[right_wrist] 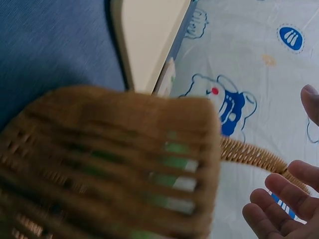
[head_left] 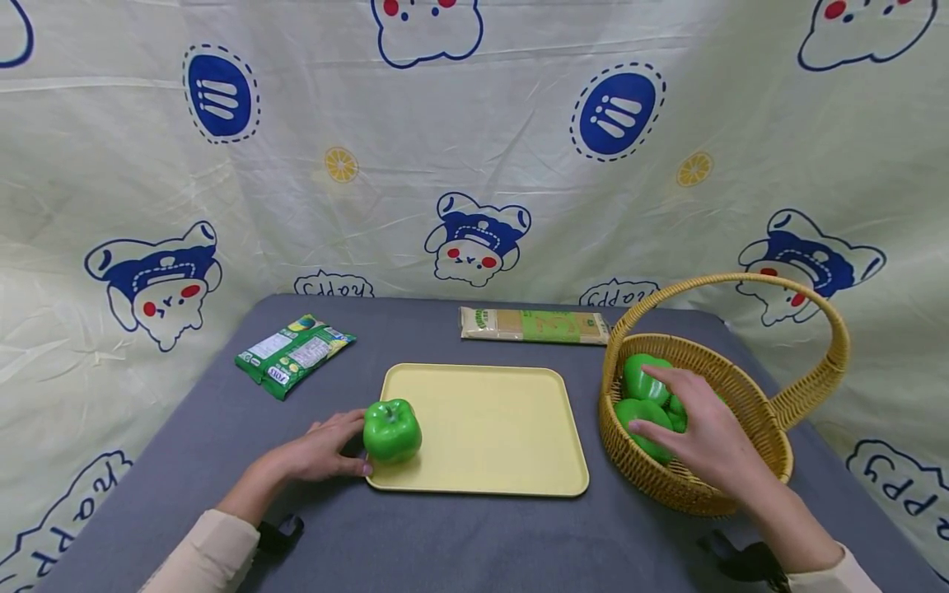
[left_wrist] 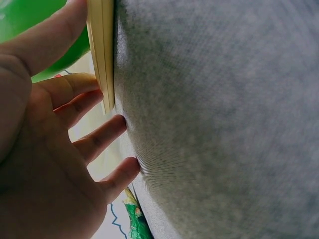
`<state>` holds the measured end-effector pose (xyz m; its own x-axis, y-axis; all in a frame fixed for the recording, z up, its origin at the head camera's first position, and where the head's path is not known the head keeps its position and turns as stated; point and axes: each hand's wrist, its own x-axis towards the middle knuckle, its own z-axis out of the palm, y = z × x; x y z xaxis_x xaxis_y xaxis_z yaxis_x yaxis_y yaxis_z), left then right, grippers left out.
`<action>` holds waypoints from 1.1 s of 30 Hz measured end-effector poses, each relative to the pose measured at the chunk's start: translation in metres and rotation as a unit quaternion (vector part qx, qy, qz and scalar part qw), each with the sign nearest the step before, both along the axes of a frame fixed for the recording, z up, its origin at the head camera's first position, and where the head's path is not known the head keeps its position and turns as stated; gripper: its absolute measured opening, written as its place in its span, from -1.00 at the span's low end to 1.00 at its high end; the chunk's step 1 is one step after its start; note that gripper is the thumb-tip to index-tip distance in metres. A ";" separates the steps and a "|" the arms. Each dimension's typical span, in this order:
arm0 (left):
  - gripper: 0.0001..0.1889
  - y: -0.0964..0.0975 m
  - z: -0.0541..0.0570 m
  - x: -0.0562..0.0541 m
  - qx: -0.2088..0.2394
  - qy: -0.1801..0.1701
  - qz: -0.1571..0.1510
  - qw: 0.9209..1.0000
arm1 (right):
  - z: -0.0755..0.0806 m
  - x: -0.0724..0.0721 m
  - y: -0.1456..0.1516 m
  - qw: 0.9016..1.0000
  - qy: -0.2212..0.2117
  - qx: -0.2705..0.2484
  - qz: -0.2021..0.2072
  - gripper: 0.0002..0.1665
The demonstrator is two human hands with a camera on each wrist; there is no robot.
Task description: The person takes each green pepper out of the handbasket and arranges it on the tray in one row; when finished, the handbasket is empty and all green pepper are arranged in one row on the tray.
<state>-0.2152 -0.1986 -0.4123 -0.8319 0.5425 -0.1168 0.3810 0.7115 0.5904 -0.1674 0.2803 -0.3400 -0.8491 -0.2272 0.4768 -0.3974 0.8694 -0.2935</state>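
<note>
A glossy green bell pepper [head_left: 392, 432] stands upright on the left end of a pale yellow tray [head_left: 489, 432]. Beside it, my left hand [head_left: 326, 449] is at the tray's left edge, thumb and fingers spread. In the left wrist view, the fingertips [left_wrist: 117, 124] lie right at the tray's rim and the grey cloth. Over a woven basket [head_left: 749, 391] on the right hovers my right hand [head_left: 708, 432], its thumb and fingers apart and holding nothing. Several green bell peppers [head_left: 643, 377] lie in the basket, partly hidden by that hand. In the right wrist view, its fingers [right_wrist: 279, 201] are loosely bent above the basket.
A green snack packet [head_left: 296, 354] lies at the back left of the grey-clothed table [head_left: 415, 543]. Behind the tray is a long flat package [head_left: 534, 325] with a green label. The basket's tall handle [head_left: 834, 346] arches up on the right. A printed curtain hangs behind.
</note>
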 end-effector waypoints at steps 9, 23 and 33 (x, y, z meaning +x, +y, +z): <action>-0.19 0.000 -0.002 0.000 -0.003 0.016 -0.004 1.000 | -0.002 -0.005 0.025 1.000 -0.002 -0.006 -0.018 -0.14; -0.20 0.000 -0.001 0.001 0.000 0.004 0.001 1.000 | -0.005 -0.016 0.065 0.999 -0.044 -0.007 -0.007 -0.13; -0.19 0.000 -0.002 0.000 -0.002 0.002 0.003 1.000 | -0.012 -0.022 0.082 0.997 -0.075 0.017 -0.017 -0.13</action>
<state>-0.2153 -0.1986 -0.4144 -0.8357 0.5370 -0.1151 0.3798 0.7164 0.5852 -0.1895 0.3619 -0.3516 -0.9181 -0.2109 0.3356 -0.3210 0.8923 -0.3175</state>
